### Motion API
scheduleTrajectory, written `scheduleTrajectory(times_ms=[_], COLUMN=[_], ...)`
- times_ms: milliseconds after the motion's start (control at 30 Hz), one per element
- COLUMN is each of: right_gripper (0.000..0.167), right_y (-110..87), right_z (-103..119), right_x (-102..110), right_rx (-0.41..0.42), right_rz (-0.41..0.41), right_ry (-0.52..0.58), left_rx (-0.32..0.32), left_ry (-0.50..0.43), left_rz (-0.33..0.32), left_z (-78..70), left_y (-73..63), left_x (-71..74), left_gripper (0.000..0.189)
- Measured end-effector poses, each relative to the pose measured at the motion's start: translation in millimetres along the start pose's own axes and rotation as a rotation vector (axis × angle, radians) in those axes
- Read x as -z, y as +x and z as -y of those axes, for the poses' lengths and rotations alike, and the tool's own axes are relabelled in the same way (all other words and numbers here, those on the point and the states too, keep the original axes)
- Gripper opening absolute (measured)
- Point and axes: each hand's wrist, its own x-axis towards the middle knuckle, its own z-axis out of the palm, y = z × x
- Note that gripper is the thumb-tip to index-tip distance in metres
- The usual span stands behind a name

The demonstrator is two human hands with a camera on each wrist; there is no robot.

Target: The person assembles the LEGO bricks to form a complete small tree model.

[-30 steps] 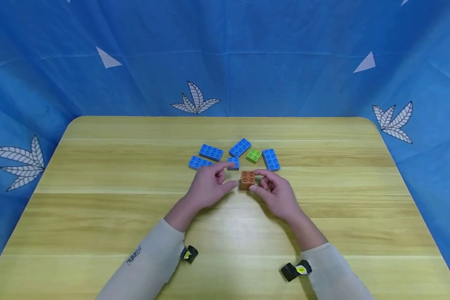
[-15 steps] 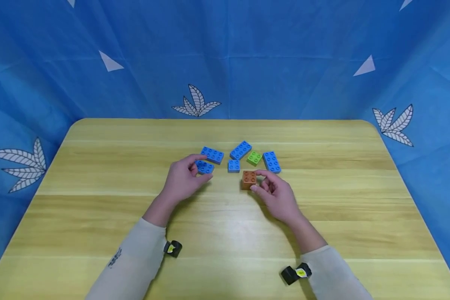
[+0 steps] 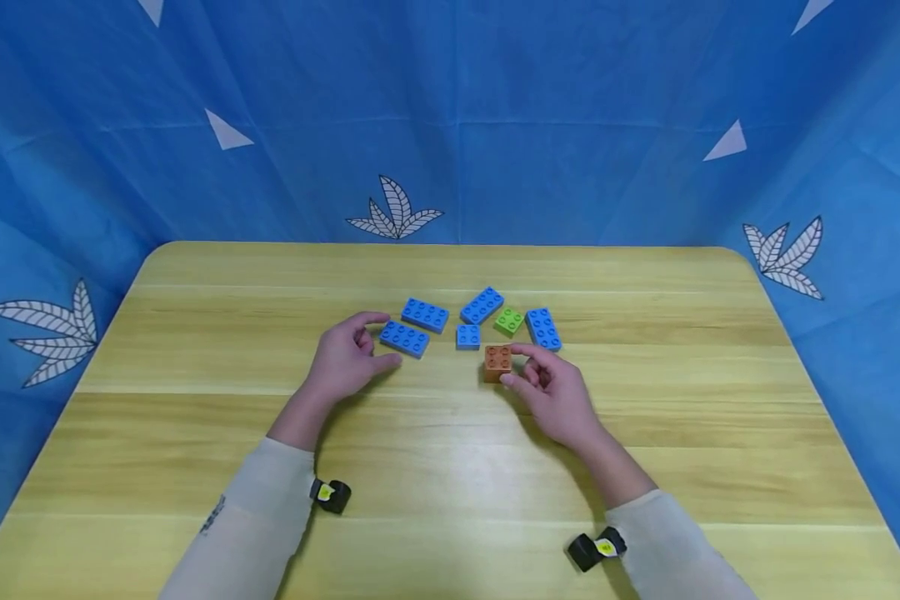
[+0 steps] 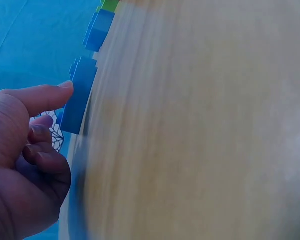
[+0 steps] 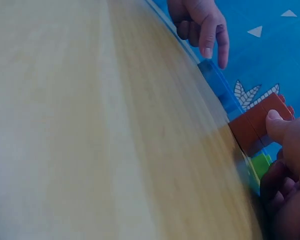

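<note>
Grip [image 3: 557,395] side-on at brown block [image 3: 497,365]

The right hand [image 5: 299,167], cropped by the right wrist view's edge, hides part of the brown blocks [image 5: 252,125] — print [image 3: 213,514] on the left sleeve [image 3: 255,517] is illegible.

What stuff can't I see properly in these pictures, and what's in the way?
Head view: the dark marks on the left sleeve are too small to read.
Head view: the yellow label by the right sleeve is too small to read.
Left wrist view: the top edge cuts off part of the green block.
Right wrist view: the right hand covers part of the brown block; the right edge crops that hand.
</note>
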Motion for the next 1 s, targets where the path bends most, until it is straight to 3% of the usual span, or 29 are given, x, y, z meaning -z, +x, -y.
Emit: scheduleTrajectory(times_ms=[300,533,767,1000], right_gripper=[0.035,0.034,0.033,0.033], right_y=[3.6,-1.6,-0.2,1.0], right_z=[-2.0,36.3,34.8,35.1], right_x=[-0.4,3.8,2.6,3.9], right_rx=[-0.04,-0.051,-0.022,-0.029], right_rz=[0.036,0.045,0.036,0.041], right_ry=[0.03,0.057,0.052,0.036], left_rx=[0.031,0.03,0.021,0.01], left_ry=[0.014,0.053,0.066,0.081], left_rz=[0.036,0.047,0.043,0.05], left_z=[2.4,2.2,4.5,6.1], left_y=[4.3,5.1,5.5,5.7], left_x=[-0.9,-2.6,-2.2,-2.7], left_gripper=[0.062,0.057,0.039,0.035])
